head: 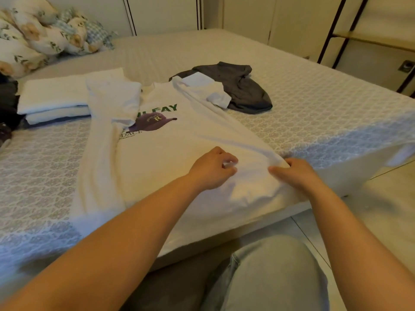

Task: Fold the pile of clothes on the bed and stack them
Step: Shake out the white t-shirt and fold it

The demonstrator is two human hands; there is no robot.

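Note:
A white T-shirt with green lettering and a purple cap print lies spread on the bed, its left side and sleeve folded inward. My left hand rests on the shirt near its hem, fingers curled and pinching the cloth. My right hand grips the shirt's right bottom edge at the mattress edge. A stack of folded white clothes sits at the left. A crumpled dark grey garment lies behind the shirt's right sleeve.
Floral pillows are piled at the head of the bed, top left. Dark clothes lie at the far left edge. A metal-framed shelf stands at the right beyond the bed. My knee is below the mattress edge.

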